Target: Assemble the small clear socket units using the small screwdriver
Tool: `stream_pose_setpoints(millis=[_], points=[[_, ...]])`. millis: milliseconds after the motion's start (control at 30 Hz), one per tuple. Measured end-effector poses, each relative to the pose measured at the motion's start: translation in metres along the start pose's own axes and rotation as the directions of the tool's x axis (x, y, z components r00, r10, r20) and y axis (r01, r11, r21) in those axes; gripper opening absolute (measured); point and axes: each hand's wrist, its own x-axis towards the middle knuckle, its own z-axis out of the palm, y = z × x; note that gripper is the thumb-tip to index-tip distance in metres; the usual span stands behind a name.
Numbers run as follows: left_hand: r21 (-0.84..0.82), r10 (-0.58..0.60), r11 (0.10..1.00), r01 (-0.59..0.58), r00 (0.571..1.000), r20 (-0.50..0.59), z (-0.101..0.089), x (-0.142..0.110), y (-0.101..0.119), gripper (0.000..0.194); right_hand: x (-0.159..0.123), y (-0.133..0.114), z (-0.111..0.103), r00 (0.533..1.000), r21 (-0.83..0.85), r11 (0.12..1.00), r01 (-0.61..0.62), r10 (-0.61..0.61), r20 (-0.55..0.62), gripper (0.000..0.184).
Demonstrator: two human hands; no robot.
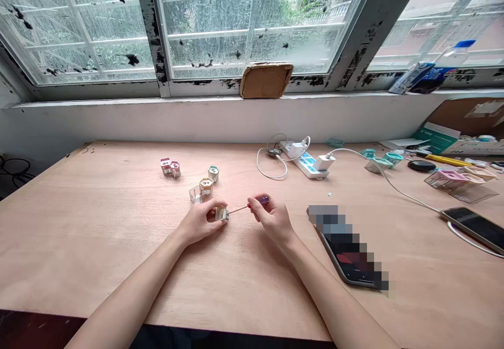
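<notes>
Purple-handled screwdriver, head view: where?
Mid-table in the head view, pinched in the right hand, with the purple-handled screwdriver shaft reaching toward the small clear block in the left hand.

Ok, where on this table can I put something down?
The widest bare wood on the table lies left of the left hand, reaching the table's left edge. A narrower strip runs between the right hand and the blurred phone. It's crowded at the far right, around the power strip and the pink-and-clear plastic pieces.
</notes>
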Motion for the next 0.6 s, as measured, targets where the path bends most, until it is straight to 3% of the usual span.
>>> stream_pose_setpoints(millis=[100, 300, 600], points=[[0.011, -0.003, 1.000, 0.003, 1.000, 0.010, -0.001, 0.000, 0.000, 0.034, 0.000, 0.001, -0.001, 0.998, -0.018, 0.999, 0.037, -0.036, 0.044, 0.036], [0.156, 0.025, 0.987, -0.025, 1.000, 0.002, -0.007, 0.000, -0.003, 0.035, 0.001, 0.004, -0.004, 0.993, -0.143, 0.983, 0.116, -0.114, 0.023, 0.021], [0.305, 0.048, 0.951, -0.047, 0.999, 0.004, -0.010, 0.002, -0.002, 0.035, 0.006, -0.005, -0.015, 0.981, -0.221, 0.970, 0.105, -0.065, 0.184, 0.013]])
